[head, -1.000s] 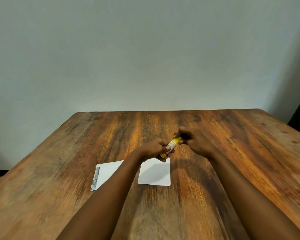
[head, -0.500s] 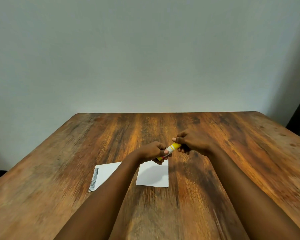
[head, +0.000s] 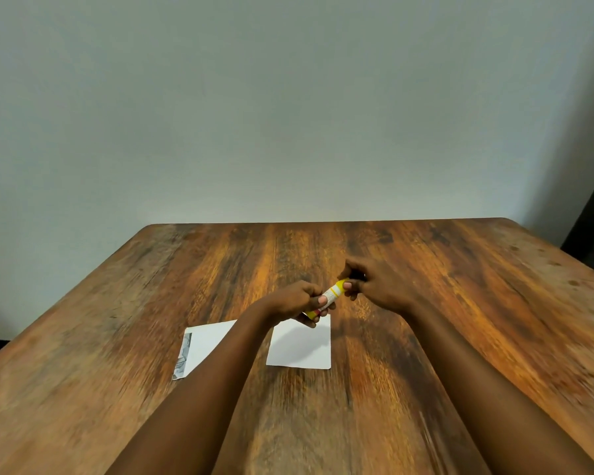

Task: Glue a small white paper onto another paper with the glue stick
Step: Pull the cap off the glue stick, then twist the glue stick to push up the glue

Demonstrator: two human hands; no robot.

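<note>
Overhead, a streaked brown wooden bench (head: 426, 337) meets a plain pale wall (head: 288, 114). Both hands, left hand (head: 294, 299) and right hand (head: 379, 286), pinch the yellow-and-white glue stick (head: 330, 296) with closed fingers above two white papers: small white paper (head: 300, 347), larger paper (head: 203, 347).

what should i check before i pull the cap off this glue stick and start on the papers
1. Left hand grips the body of the yellow and white glue stick: ok.
2. Right hand pinches the far end of the stick: ok.
3. Cap already loose or off: cannot tell, fingers hide that end.
4. Plain white square paper lies flat on the brown wooden table, just below the hands: ok.
5. White paper with a printed grey strip fully in view: not ok, the left forearm covers part of it.
6. The two papers lie apart, not overlapping: ok.
</note>
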